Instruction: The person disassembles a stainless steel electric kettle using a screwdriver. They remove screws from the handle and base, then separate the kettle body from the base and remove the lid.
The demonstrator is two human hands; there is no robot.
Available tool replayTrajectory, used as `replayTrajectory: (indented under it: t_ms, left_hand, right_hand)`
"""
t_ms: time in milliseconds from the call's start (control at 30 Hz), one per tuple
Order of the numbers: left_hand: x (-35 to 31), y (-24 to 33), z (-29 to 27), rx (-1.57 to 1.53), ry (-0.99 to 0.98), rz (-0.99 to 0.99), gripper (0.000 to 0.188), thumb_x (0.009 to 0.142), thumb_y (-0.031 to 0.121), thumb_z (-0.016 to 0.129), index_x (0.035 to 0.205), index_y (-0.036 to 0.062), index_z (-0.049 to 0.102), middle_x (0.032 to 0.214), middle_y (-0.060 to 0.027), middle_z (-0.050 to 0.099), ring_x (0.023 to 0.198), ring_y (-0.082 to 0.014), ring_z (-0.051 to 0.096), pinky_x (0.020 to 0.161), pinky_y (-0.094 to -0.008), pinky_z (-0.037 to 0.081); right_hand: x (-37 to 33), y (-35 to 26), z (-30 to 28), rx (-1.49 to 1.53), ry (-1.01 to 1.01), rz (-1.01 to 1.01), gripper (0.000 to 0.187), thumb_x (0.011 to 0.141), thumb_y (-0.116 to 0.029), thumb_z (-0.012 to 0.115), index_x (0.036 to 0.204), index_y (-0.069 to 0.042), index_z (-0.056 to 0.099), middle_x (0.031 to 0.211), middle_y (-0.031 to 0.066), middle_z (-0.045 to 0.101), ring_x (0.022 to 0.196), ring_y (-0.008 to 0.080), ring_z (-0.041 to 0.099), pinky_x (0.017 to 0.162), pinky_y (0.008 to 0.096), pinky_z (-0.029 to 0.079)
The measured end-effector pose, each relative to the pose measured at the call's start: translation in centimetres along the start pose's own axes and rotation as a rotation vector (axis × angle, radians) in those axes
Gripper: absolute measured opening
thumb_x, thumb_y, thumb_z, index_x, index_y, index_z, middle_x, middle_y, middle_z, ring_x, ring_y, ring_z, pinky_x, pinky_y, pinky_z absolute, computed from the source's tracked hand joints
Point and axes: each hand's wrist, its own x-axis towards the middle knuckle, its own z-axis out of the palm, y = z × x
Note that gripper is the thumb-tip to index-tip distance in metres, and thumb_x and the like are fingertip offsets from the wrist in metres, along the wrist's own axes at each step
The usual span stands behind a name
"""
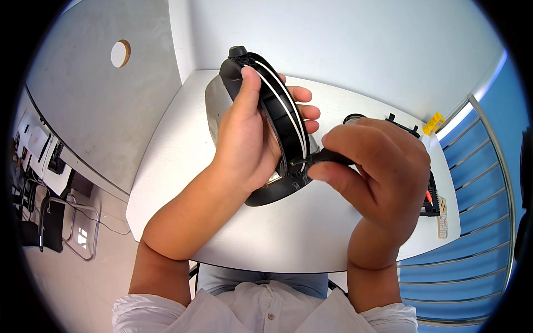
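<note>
My left hand [250, 122] is wrapped round the black handle of an electric kettle [283, 108], thumb on one side and fingers on the other. The handle's hollow inside lies exposed, with two white wires running along it. Part of the kettle's silvery body shows behind my wrist, and its black base is at the lower end. My right hand [383, 166] pinches a slim black-handled tool [333, 159], which looks like a screwdriver. Its thin tip is at the lower end of the handle, by the wires; exact contact there is too small to tell.
Beyond my right hand, partly hidden, lie a black tool case [430, 200] with a red-tipped tool and some black parts [402, 125]. A pale remote control [442, 217] and a yellow object [433, 123] rest near the white table's [183, 166] right edge. A metal railing [483, 205] stands beyond.
</note>
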Motion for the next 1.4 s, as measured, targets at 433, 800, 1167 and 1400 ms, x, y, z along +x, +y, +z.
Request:
replayTrajectory:
  t_ms: [433,800,1167,1400]
  left_hand:
    - [0.1,0.2,-0.1,-0.008,0.028,0.02,0.043,0.096,0.048,0.033,0.104,0.0067,0.041,0.092,-0.0143,0.06,0.079,-0.0238,0.064,0.068,-0.0352,0.056]
    - [0.0,0.3,0.0,0.021,0.029,0.012,0.043,0.094,0.05,0.037,0.102,0.009,0.046,0.095,-0.0118,0.058,0.082,-0.0234,0.061,0.072,-0.0363,0.054]
    - [-0.2,0.0,0.1,-0.002,-0.003,0.001,0.044,0.095,0.05,0.033,0.104,0.0073,0.04,0.092,-0.0126,0.059,0.078,-0.0224,0.063,0.068,-0.0342,0.055]
    - [-0.2,0.0,-0.1,-0.015,0.006,-0.002,0.045,0.094,0.051,0.034,0.104,0.0076,0.04,0.092,-0.0122,0.059,0.078,-0.0227,0.063,0.067,-0.0343,0.055]
  right_hand:
    - [0.1,-0.6,0.6,0.022,0.139,-0.013,0.026,0.067,-0.018,0.071,0.084,-0.001,0.063,0.063,0.006,0.051,0.052,0.0171,0.045,0.048,0.0277,0.033]
    - [-0.2,-0.7,0.2,0.001,0.102,0.03,0.031,0.073,-0.029,0.066,0.084,-0.001,0.063,0.059,0.0053,0.046,0.051,0.0169,0.041,0.047,0.0285,0.029]
    - [0.5,0.5,1.2,0.141,0.171,0.118,0.021,0.065,-0.016,0.073,0.076,-0.003,0.061,0.061,0.0042,0.052,0.051,0.0134,0.044,0.047,0.0238,0.032]
    - [0.1,0.4,0.3,0.054,0.005,-0.006,0.021,0.069,-0.016,0.07,0.084,-0.002,0.064,0.062,0.0054,0.052,0.05,0.0164,0.044,0.047,0.0261,0.033]
